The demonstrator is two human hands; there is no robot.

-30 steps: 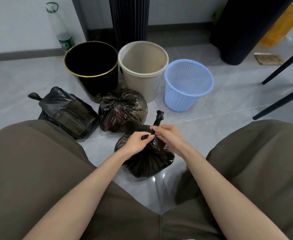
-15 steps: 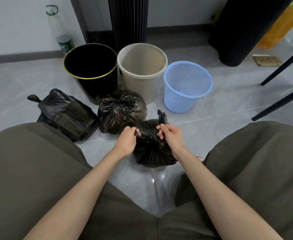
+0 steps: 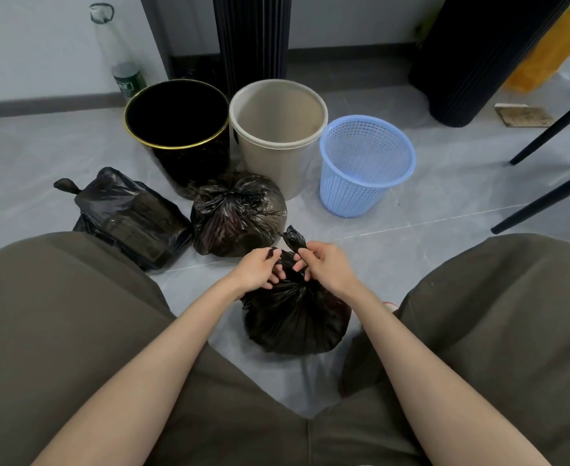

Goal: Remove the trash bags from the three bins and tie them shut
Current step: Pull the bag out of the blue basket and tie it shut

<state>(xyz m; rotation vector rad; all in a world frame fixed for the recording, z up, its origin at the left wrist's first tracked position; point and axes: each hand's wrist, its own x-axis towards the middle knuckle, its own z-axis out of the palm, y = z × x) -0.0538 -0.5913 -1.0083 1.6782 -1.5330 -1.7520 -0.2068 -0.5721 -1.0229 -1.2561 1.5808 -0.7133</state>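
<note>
Resting on the grey floor (image 3: 445,210) between the person's knees, the nearest trash bag (image 3: 297,321) was held at its gathered neck. The left hand (image 3: 255,269) pinched one twisted end and the right hand (image 3: 327,269) pinched the other (fingers curled on the plastic). Just beyond lay the round tied bag (image 3: 238,213) and, further left, the flat tied bag (image 3: 132,216). Behind them the black bin (image 3: 192,163), beige bin (image 3: 277,166) and blue basket (image 3: 354,193) stood upright.

Soft, even light fills the room, leaving a pale sheen on the grey floor tiles (image 3: 445,203) toward 2 o'clock and small highlights on the creased black trash bag (image 3: 297,317). Shadows under it are faint. Wide-angle distortion bows the skirting board (image 3: 41,104) at 10 o'clock and the chair legs (image 3: 546,203) at 3 o'clock; detail is slightly soft throughout.
</note>
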